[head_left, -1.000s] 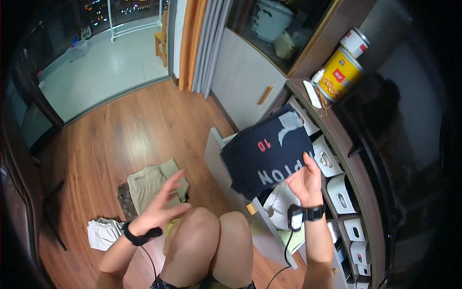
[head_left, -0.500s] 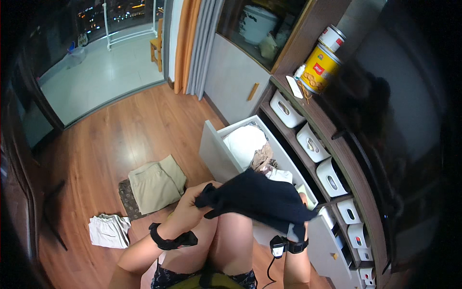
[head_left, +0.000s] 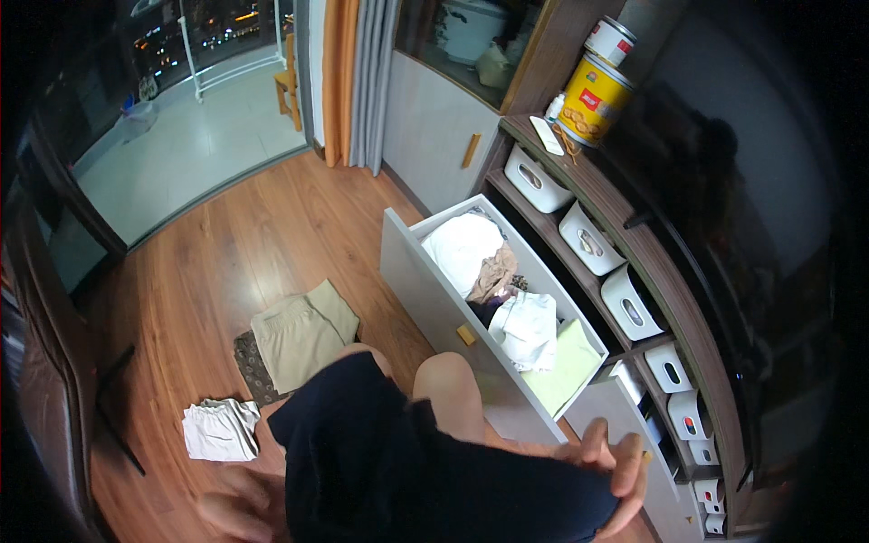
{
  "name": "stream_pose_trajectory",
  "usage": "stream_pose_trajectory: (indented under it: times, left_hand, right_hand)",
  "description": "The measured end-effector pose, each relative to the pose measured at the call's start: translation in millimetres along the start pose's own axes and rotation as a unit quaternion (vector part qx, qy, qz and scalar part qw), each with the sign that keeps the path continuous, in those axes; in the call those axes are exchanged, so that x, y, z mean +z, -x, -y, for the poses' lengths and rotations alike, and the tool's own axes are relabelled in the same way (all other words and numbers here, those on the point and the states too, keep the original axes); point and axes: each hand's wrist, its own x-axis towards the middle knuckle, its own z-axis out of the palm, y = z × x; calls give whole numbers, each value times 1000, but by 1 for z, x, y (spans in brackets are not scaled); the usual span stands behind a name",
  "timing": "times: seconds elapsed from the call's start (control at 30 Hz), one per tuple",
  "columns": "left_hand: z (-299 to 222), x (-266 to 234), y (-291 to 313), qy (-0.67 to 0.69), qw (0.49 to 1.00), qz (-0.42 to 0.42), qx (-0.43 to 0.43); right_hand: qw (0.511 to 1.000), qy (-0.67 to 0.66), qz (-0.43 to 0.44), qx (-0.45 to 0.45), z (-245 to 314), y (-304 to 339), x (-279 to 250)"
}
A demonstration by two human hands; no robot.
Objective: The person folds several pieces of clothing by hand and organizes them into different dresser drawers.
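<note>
A dark navy garment [head_left: 389,462], its exact kind unclear, is spread wide in front of my body and covers most of my lap. At its right end the fingers of my right hand [head_left: 620,471] curl around the cloth's edge. My left hand [head_left: 237,505] is beside the garment's lower left side, smeared by motion, so its grip does not show. Beyond my knees, a pulled-out drawer [head_left: 425,281] holds a white cloth bundle [head_left: 463,249], a tan cloth [head_left: 494,274], a white folded cloth [head_left: 525,330] and a light green cloth [head_left: 563,366].
Folded beige trousers [head_left: 308,330] lie on a dark patterned cloth [head_left: 256,366] on the wooden floor, near a white folded garment [head_left: 220,430]. To the right, a cabinet has several white bins [head_left: 590,240]. A yellow tin [head_left: 593,100] stands on top. A brown leather seat [head_left: 41,362] is at left.
The navy garment has come nearer to my body and opened out wider. My left hand has moved down and left, my right hand slightly right and down. The drawer's contents are less covered now.
</note>
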Motion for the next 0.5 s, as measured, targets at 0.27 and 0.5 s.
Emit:
stream_pose_trajectory:
  times: [0.27,0.5]
  left_hand:
    - [-16,13,-2,65,995,24,-72]
    - [-27,28,-11,139,926,92,-338]
  right_hand:
    - [973,-136,-21,185,44,3,8]
    - [919,-82,385,7,15,-23,-22]
